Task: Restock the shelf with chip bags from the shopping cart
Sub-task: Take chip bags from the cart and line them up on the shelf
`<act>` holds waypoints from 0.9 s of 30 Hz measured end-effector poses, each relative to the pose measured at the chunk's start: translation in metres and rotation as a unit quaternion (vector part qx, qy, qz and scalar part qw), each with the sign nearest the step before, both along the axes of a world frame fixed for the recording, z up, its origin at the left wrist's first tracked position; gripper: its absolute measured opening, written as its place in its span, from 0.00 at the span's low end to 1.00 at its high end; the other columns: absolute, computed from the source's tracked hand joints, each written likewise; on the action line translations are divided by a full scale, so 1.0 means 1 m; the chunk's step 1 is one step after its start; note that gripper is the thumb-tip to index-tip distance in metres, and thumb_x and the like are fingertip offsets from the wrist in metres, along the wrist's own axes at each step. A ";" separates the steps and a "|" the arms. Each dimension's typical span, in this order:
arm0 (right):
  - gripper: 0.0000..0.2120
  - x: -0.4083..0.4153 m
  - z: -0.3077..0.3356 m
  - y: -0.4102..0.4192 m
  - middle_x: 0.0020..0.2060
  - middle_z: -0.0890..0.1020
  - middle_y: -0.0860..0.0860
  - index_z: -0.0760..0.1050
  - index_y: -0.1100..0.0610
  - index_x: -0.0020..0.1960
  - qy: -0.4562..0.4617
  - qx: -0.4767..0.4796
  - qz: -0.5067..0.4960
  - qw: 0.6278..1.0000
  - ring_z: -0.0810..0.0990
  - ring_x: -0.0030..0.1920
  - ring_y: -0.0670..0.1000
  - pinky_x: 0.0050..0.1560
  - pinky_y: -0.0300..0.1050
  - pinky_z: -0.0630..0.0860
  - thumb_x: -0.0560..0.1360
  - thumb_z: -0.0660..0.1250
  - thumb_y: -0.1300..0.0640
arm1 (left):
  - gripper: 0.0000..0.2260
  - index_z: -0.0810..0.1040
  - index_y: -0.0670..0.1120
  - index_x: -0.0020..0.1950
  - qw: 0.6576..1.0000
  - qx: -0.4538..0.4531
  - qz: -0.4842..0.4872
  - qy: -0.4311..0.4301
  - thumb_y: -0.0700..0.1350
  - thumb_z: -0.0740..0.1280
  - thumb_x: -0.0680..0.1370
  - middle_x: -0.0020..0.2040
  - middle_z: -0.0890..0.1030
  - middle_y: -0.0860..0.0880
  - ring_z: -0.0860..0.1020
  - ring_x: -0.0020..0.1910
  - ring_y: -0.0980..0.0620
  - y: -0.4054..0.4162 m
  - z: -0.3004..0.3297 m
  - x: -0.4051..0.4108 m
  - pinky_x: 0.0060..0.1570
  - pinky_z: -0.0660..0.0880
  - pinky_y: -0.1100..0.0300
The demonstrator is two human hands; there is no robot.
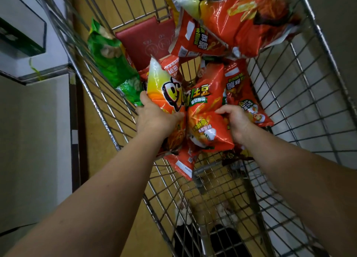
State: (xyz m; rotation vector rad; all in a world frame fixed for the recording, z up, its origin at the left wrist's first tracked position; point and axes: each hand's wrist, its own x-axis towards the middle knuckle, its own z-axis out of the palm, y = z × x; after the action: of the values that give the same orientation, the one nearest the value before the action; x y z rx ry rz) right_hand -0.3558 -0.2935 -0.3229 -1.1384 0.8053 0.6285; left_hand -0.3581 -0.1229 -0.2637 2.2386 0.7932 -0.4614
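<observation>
The wire shopping cart [301, 86], a chrome grid with a red plastic seat flap [148, 42] stamped "YES" and "NO", holds glossy, crinkled foil chip bags in red-orange with Chinese lettering; 1 green bag [110, 59] leans on its left wall. The left hand [154, 117] grips a puffy orange-and-yellow bag [164, 88]; the right hand [236, 121] pinches the red bag [208, 125] beside it.
</observation>
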 end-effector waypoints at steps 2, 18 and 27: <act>0.13 -0.004 -0.011 0.006 0.53 0.80 0.56 0.74 0.57 0.59 -0.020 -0.127 0.092 0.987 0.79 0.50 0.57 0.55 0.50 0.75 0.75 0.63 0.58 | 0.50 0.47 0.52 0.77 1.000 -0.001 0.000 0.014 0.55 0.77 0.66 0.72 0.63 0.41 0.64 0.71 0.38 -0.002 -0.006 -0.001 0.68 0.65 0.41; 0.54 0.009 -0.022 0.031 0.69 0.69 0.57 0.57 0.60 0.74 -0.012 -0.306 0.277 0.911 0.69 0.68 0.58 0.66 0.53 0.69 0.58 0.77 0.39 | 0.49 0.47 0.52 0.76 0.999 0.005 0.025 0.031 0.56 0.77 0.66 0.71 0.64 0.42 0.65 0.70 0.38 -0.001 -0.019 -0.004 0.66 0.67 0.40; 0.33 -0.008 -0.032 0.003 0.52 0.82 0.58 0.72 0.58 0.63 0.042 -0.128 0.265 0.955 0.82 0.47 0.57 0.47 0.51 0.79 0.62 0.79 0.55 | 0.49 0.47 0.53 0.76 0.999 0.002 0.017 0.035 0.56 0.77 0.65 0.72 0.63 0.41 0.64 0.71 0.37 -0.004 -0.020 -0.007 0.65 0.67 0.38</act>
State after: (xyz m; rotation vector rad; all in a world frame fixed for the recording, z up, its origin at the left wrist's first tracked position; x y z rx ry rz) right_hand -0.3640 -0.2909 -0.3550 -1.5963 0.6640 1.0448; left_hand -0.3654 -0.1271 -0.2834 2.2195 0.8682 -0.5238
